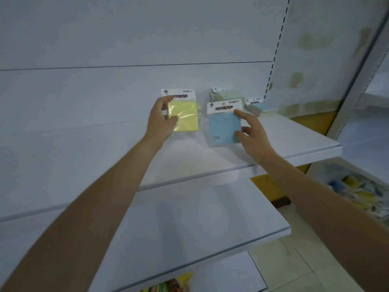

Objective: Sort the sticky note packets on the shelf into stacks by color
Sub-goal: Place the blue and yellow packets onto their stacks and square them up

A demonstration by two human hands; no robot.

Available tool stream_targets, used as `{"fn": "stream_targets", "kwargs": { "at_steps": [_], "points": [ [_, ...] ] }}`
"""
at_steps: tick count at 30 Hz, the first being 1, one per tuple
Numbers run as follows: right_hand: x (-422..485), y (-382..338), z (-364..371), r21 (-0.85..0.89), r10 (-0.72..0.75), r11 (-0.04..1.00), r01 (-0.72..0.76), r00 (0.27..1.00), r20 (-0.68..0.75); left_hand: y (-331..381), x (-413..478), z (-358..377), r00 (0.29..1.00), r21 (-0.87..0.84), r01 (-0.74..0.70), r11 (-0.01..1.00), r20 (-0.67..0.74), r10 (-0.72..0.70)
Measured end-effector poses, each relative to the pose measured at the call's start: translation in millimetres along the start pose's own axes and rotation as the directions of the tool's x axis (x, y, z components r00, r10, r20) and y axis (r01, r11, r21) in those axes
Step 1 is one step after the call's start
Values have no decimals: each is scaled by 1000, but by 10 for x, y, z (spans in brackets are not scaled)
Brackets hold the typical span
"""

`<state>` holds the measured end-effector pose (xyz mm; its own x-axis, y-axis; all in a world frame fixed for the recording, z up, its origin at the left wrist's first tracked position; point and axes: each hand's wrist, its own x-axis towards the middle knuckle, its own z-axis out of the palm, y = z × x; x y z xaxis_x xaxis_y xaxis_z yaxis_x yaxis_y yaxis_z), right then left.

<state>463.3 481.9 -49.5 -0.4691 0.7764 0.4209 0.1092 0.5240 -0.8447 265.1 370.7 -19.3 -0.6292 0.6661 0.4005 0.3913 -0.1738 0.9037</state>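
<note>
Near the shelf's [290, 140] back edge, left hand [162, 121] pinches yellow packet [186, 120], right hand [252, 134] blue packet [223, 129]. Both read "STICKY NOTE".

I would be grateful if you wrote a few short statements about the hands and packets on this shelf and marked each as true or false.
1. The left hand holds a yellow packet. True.
2. The right hand holds a green packet. False: it holds a blue packet.
3. A green stack sits behind the blue packet. True.
4. A blue stack lies on the shelf below. False: the blue stack lies on the same shelf as the green stack, to its right.
</note>
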Motion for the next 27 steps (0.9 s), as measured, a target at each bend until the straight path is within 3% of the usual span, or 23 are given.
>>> {"fn": "stream_targets", "kwargs": {
  "at_steps": [9, 16, 21, 22, 24, 27],
  "points": [
    [881, 322, -139, -1, -105, 994, 105, 994, -10, -211, 967, 364, 984, 7, 92, 996, -154, -90],
    [1378, 447, -354, 42, -87, 995, 87, 996, -10, -543, 1330, 533, 971, 272, 221, 937, -149, -186],
    [1546, 521, -344, 109, -111, 988, 105, 993, 47, -614, 1352, 535, 951, 328, 300, 896, -175, -254],
    [1576, 537, -355, 131, -115, 986, 106, 991, 63, -585, 1348, 539, 953, 385, 280, 880, -221, -207],
    [1626, 567, -403, 166, -118, 981, 103, 989, 84, -490, 1298, 592, 958, 557, 140, 819, -285, 30],
    [1707, 592, -604, 202, -107, 975, 92, 992, 67, -274, 1159, 866, 913, 674, -167, 720, -170, 371]
  ]
}}
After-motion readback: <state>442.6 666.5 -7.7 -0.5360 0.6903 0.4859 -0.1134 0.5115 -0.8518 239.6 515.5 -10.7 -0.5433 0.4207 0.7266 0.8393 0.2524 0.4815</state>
